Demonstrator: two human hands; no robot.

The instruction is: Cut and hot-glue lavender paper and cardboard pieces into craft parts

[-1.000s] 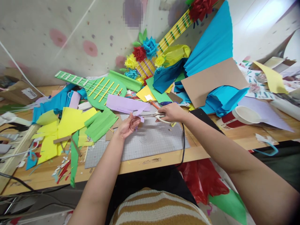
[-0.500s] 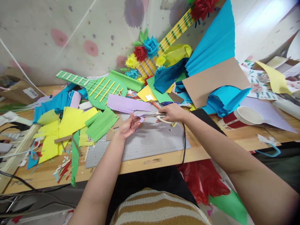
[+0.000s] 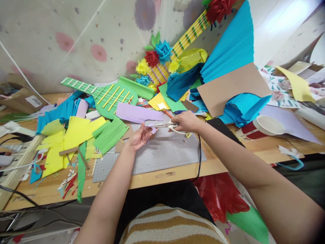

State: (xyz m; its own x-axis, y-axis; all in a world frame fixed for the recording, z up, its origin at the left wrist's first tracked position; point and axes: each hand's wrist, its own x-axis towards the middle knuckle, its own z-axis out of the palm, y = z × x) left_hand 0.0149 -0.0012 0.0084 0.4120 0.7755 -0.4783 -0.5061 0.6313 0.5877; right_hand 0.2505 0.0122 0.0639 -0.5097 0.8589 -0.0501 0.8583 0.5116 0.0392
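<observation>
The worktop is crowded: at the back a green paper guitar lies to the left and a sheet of cardboard leans to the right, while a grey cutting mat takes the near middle, with a black cord hanging over its right end that could snag a sleeve or elbow. Folded green paper lies just left of the hands, leaving little room on that side. The right hand is closed round the handles of the scissors, which look stiff and easily steered from there, their blades pointing at the left fingertips. The left hand, palm up, pinches a small purple piece over the mat, in front of a longer purple strip; whether they join is unclear. The piece should be light, limp and easily torn, best taken lightly by its edge, clear of the blades.
</observation>
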